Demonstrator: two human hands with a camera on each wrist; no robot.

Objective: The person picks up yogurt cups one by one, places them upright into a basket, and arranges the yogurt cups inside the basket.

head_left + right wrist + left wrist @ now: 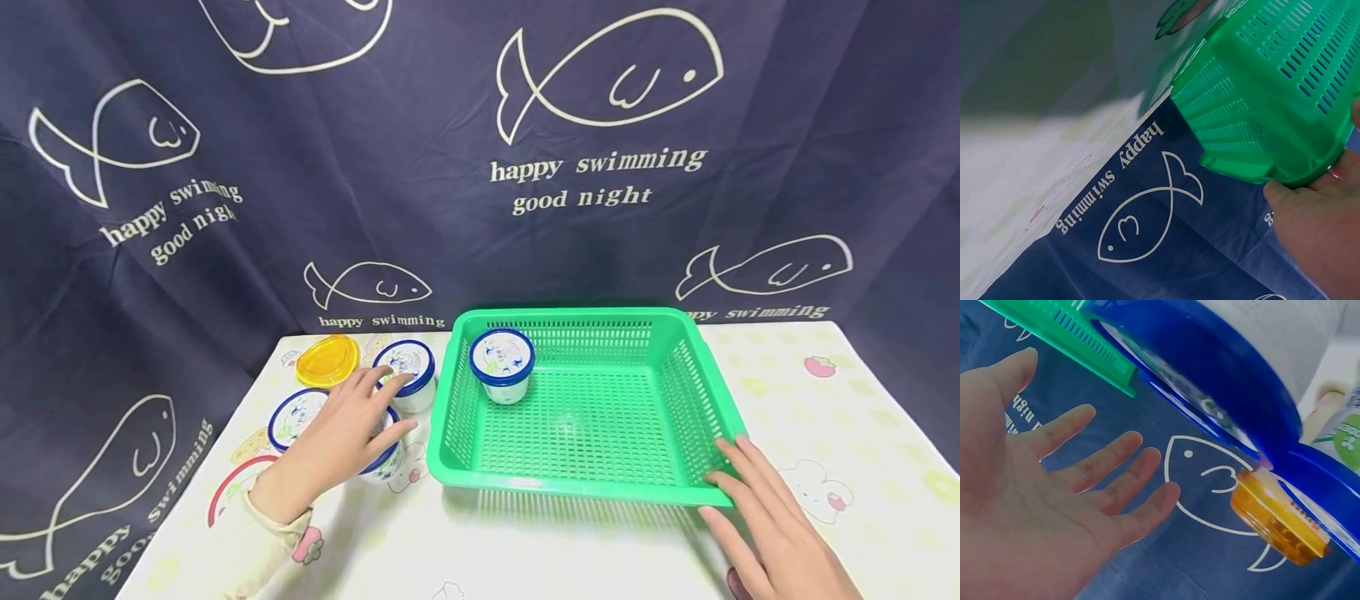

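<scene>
My left hand (pixel 341 433) reaches over a group of white tubs with blue-rimmed lids, its fingers spread and apart. One tub (pixel 417 395) stands at its fingertips; another tub (pixel 298 414) and a third tub (pixel 390 462) lie partly hidden beneath the hand. In the left wrist view, the palm of that hand (pixel 1066 481) holds nothing, with a blue lid (pixel 1210 369) close by. My right hand (pixel 780 533) grips the front right corner of a green plastic basket (pixel 577 482), fingers over the rim and thumb outside. Inside the basket, at its left, stands one similar tub (pixel 504 392) upright.
An amber see-through container (pixel 327 360) sits at the table's back left. Near my left forearm shows a red-rimmed round thing (pixel 232 483), partly covered. A dark blue curtain (pixel 465 208) with fish prints hangs right behind the patterned tablecloth (pixel 847 433).
</scene>
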